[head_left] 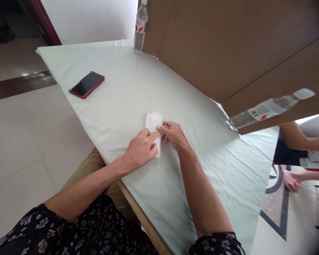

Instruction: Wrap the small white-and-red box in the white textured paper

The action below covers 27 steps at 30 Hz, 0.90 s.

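A white folded tissue (154, 119), narrow and long, lies on the pale green tablecloth in front of me. My left hand (142, 147) rests over its lower left side, with the index finger across it and the other fingers curled; the thumb presses near its lower end. At the tissue's right edge, my right hand (172, 134) pinches it between thumb and fingers. The two hands nearly meet at the middle of the tissue and hide part of it.
A phone in a red case (87, 85) lies at the table's left edge. Two plastic bottles, one upright (140, 30) and one to the right (266, 110), stand against a cardboard panel (215, 46). Another person's arm (299, 138) shows beyond the table at right.
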Each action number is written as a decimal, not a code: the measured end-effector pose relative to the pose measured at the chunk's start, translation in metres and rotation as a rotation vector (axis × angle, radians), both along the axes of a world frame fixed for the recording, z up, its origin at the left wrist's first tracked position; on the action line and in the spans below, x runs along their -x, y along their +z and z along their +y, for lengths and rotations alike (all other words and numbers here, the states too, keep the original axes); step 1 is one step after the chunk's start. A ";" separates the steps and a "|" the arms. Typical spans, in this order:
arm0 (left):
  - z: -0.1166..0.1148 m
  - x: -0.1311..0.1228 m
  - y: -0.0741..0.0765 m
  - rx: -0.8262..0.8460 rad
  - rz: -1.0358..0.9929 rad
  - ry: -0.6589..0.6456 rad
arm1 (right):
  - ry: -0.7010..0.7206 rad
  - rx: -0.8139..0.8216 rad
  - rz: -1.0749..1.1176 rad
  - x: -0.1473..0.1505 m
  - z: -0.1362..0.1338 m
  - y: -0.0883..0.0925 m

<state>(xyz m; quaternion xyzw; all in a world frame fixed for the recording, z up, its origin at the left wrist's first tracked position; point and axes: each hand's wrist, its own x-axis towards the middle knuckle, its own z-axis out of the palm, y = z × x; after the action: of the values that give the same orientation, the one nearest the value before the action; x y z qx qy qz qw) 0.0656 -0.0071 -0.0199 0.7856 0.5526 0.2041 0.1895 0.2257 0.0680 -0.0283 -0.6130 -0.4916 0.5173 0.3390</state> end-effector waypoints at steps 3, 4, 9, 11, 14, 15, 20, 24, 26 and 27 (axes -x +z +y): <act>0.000 0.000 0.003 0.019 0.028 -0.004 | 0.051 -0.015 -0.008 0.002 0.005 -0.003; 0.000 0.000 0.003 0.029 0.041 -0.004 | 0.060 -0.021 -0.009 0.002 0.006 -0.005; 0.001 -0.001 0.004 0.034 0.066 -0.007 | 0.060 -0.130 0.060 0.001 0.003 -0.015; 0.001 -0.001 0.004 0.019 0.050 0.002 | 0.051 -0.209 0.119 0.003 0.000 -0.017; 0.001 -0.001 0.003 0.005 0.026 0.026 | 0.070 -0.229 0.232 0.006 -0.004 -0.018; 0.001 -0.001 0.003 0.007 0.020 0.030 | 0.085 -0.204 0.261 0.008 -0.005 -0.017; 0.003 -0.001 0.004 0.036 0.014 0.034 | 0.068 -0.170 0.311 0.015 -0.004 -0.017; 0.004 0.000 0.003 0.038 0.006 0.044 | -0.004 -0.224 0.389 0.021 -0.010 -0.016; 0.004 0.001 0.001 0.036 -0.022 0.042 | -0.003 -0.244 0.409 0.022 -0.016 -0.015; 0.003 0.001 0.000 0.030 -0.047 0.046 | 0.005 -0.253 0.408 0.023 -0.020 -0.014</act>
<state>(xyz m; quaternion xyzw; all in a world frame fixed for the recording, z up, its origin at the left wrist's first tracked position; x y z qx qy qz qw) 0.0644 -0.0037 -0.0202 0.7648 0.5689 0.2184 0.2092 0.2030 0.0482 -0.0420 -0.4472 -0.4753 0.5656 0.5042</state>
